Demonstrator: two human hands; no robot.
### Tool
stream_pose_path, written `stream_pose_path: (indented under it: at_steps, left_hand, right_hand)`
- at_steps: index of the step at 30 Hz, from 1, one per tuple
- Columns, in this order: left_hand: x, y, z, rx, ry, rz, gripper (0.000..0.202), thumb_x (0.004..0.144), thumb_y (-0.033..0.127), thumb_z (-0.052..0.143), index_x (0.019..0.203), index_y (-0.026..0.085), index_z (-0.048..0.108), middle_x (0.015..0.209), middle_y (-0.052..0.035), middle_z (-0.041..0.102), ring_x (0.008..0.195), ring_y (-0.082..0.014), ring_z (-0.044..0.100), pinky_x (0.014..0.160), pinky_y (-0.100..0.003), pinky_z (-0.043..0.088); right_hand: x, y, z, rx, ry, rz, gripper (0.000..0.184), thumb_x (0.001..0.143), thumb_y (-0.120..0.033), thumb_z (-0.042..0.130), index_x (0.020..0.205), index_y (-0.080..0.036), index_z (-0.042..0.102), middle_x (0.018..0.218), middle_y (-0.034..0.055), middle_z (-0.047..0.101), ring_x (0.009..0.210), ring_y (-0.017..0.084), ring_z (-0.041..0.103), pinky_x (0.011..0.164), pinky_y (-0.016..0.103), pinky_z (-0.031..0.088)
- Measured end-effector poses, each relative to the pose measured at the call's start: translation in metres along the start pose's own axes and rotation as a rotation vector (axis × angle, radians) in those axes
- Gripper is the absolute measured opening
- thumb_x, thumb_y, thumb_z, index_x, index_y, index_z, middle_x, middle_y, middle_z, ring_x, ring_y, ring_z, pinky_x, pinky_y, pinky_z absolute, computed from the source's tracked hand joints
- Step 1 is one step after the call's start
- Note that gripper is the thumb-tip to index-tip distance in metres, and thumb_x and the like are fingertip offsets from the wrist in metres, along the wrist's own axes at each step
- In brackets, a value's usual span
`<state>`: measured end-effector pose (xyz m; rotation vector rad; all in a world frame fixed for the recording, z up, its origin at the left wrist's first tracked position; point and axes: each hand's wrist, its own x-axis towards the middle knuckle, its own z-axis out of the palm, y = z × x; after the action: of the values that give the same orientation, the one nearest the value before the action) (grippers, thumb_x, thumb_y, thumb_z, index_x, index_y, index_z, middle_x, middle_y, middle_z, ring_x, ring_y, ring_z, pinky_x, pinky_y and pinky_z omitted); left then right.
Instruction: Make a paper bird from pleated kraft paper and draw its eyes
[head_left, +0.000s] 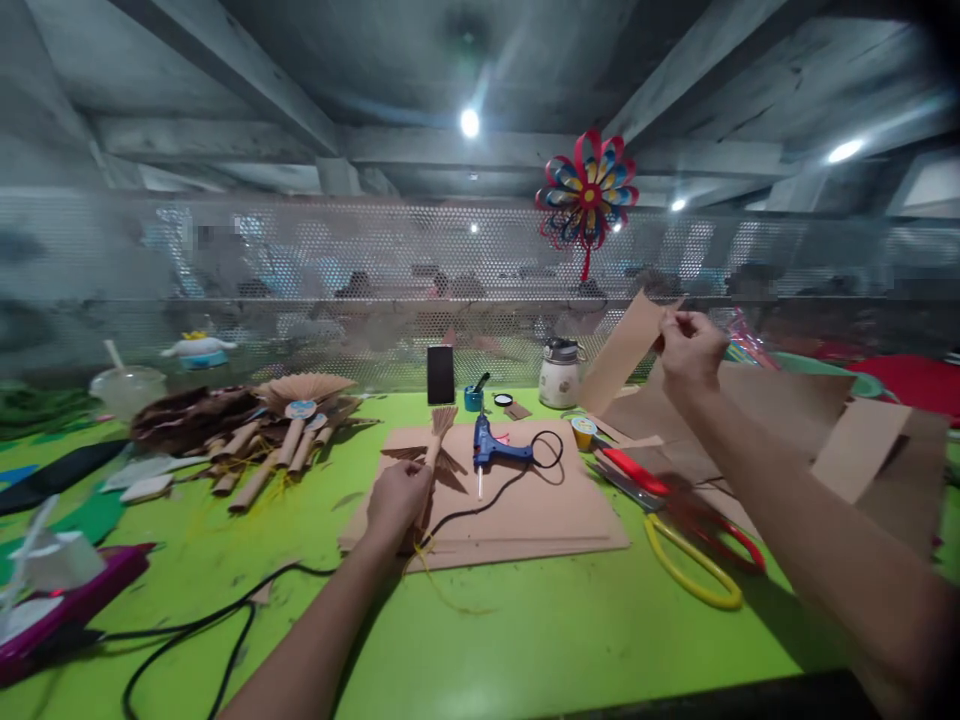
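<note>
My left hand (397,497) is closed around a small brown paper figure (442,428) with pleated ends and a thin yellow string at its lower end. Raised at the right, my right hand (691,345) pinches the top corner of a brown paper strip (621,355). A blue glue gun (501,447) with a clear stick lies on stacked brown cardboard sheets (525,520), just right of the paper figure. Below my right forearm are scissors (645,480) with red grips and another yellow-handled pair (694,575).
Several finished rolled-paper pieces (289,440) lie in a pile on the left. Behind stand a phone (441,375) and a white flask (560,378). Large brown paper (772,410) covers the right side. A black cord (300,568) crosses the green table towards a purple box (82,605).
</note>
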<state>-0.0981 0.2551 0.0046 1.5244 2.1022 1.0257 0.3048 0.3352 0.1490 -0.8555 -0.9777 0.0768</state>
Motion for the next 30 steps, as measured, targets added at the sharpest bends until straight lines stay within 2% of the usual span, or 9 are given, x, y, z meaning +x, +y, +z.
stream_pose_path:
  at_steps: [1,3,7,10,14,18,24,27,30]
  left_hand:
    - [0.0,0.001,0.0,0.022,-0.004,0.004,0.027,0.074,0.04,0.053,0.071,0.019,0.07,0.068,-0.0099,0.071,0.062,-0.0256,0.065,0.053,-0.031,0.037]
    - [-0.002,0.003,-0.001,0.059,0.001,0.013,0.029,0.075,0.041,0.052,0.077,0.019,0.071,0.074,-0.012,0.072,0.067,-0.0271,0.065,0.055,-0.031,0.037]
    - [-0.005,0.005,-0.002,0.099,0.024,0.03,0.034,0.077,0.045,0.053,0.086,0.017,0.07,0.084,-0.0155,0.072,0.078,-0.0295,0.065,0.059,-0.032,0.038]
    - [-0.006,0.005,-0.004,0.09,0.04,0.036,0.03,0.076,0.045,0.056,0.081,0.018,0.068,0.079,-0.0147,0.071,0.078,-0.029,0.065,0.062,-0.032,0.038]
    - [-0.01,0.009,-0.014,0.012,0.127,0.09,0.025,0.077,0.042,0.055,0.072,0.018,0.063,0.078,-0.0138,0.069,0.085,-0.0298,0.063,0.067,-0.033,0.039]
    - [-0.021,0.024,-0.022,-0.154,0.166,0.218,0.03,0.085,0.042,0.044,0.072,0.019,0.057,0.081,-0.0113,0.066,0.087,-0.026,0.061,0.072,-0.032,0.04]
    - [-0.047,0.047,-0.004,-0.461,-0.253,0.403,0.042,0.083,0.056,0.049,0.066,0.018,0.057,0.058,-0.0021,0.059,0.054,-0.0149,0.055,0.055,-0.025,0.041]
    - [-0.054,0.049,0.004,-0.57,-0.43,0.39,0.038,0.074,0.053,0.061,0.068,0.016,0.063,0.058,-0.0007,0.059,0.052,-0.0136,0.052,0.051,-0.024,0.038]
    - [-0.057,0.049,0.004,-0.661,-0.523,0.331,0.038,0.071,0.051,0.066,0.077,0.014,0.067,0.067,-0.0028,0.064,0.057,-0.0147,0.055,0.054,-0.024,0.04]
  right_hand:
    - [-0.014,-0.011,0.001,0.084,-0.004,0.132,0.018,0.075,-0.035,0.063,0.069,-0.022,0.052,0.057,-0.0041,0.049,0.046,0.011,0.044,0.043,0.025,0.038]
    - [-0.051,-0.03,0.005,0.198,-0.146,0.33,0.024,0.069,-0.036,0.069,0.067,-0.021,0.051,0.056,-0.0059,0.049,0.043,0.008,0.043,0.04,0.021,0.036]
    - [-0.133,-0.055,0.02,0.228,-0.407,0.492,0.03,0.062,-0.042,0.073,0.062,-0.019,0.054,0.048,-0.0066,0.046,0.038,0.006,0.038,0.035,0.019,0.029]
    - [-0.18,-0.063,0.033,0.228,-0.583,0.585,0.031,0.061,-0.045,0.073,0.06,-0.018,0.057,0.045,-0.0063,0.045,0.036,0.007,0.036,0.034,0.02,0.028]
    - [-0.211,-0.063,0.048,0.24,-0.723,0.63,0.029,0.062,-0.044,0.073,0.059,-0.018,0.059,0.046,-0.0059,0.046,0.039,0.008,0.038,0.037,0.021,0.031]
    - [-0.221,-0.058,0.057,0.24,-0.757,0.634,0.027,0.065,-0.043,0.07,0.061,-0.018,0.058,0.047,-0.0064,0.045,0.04,0.008,0.037,0.039,0.022,0.031]
    - [-0.234,-0.05,0.049,0.223,-0.786,0.605,0.031,0.066,-0.045,0.07,0.059,-0.02,0.055,0.045,-0.0064,0.045,0.039,0.009,0.038,0.039,0.023,0.028]
    - [-0.237,-0.047,0.043,0.207,-0.801,0.605,0.029,0.068,-0.044,0.069,0.062,-0.02,0.056,0.045,-0.0061,0.047,0.039,0.01,0.04,0.04,0.023,0.03]
    - [-0.236,-0.049,0.04,0.206,-0.82,0.624,0.026,0.068,-0.042,0.068,0.062,-0.019,0.056,0.045,-0.0064,0.047,0.038,0.01,0.041,0.04,0.023,0.031]
